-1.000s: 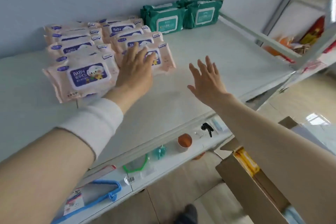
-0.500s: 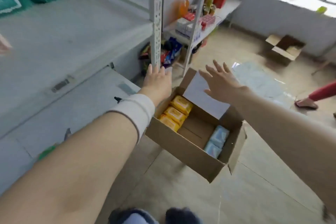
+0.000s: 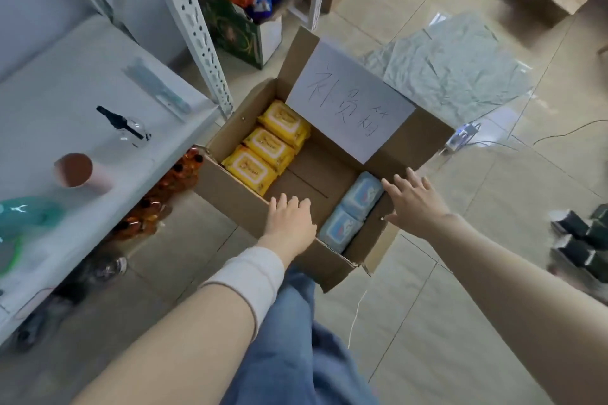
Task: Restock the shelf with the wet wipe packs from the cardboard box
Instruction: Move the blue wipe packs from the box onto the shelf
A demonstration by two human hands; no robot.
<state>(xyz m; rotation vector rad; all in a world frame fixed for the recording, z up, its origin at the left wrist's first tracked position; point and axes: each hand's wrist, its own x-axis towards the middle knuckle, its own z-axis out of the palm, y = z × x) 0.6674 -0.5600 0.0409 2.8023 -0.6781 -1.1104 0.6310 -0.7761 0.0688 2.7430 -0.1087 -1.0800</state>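
Yellow wipe packs (image 3: 266,151) and blue wipe packs (image 3: 352,210) lie unshelved inside the cardboard box (image 3: 230,196); your left hand (image 3: 289,220) and right hand (image 3: 414,204) reach its rim, fingers released, holding nothing.

Open cardboard box (image 3: 230,194) holds yellow packs (image 3: 266,145) left, blue packs (image 3: 352,217) right.

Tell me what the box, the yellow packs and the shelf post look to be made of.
Cardboard box: brown paperboard, probably corrugated, matt, with folded flaps and a ragged near corner. Yellow packs: soft plastic film by the look, slightly glossy, puffy, with crimped ends and a pale panel on top. Shelf post: likely painted metal, pale grey, punched with rows of slots.
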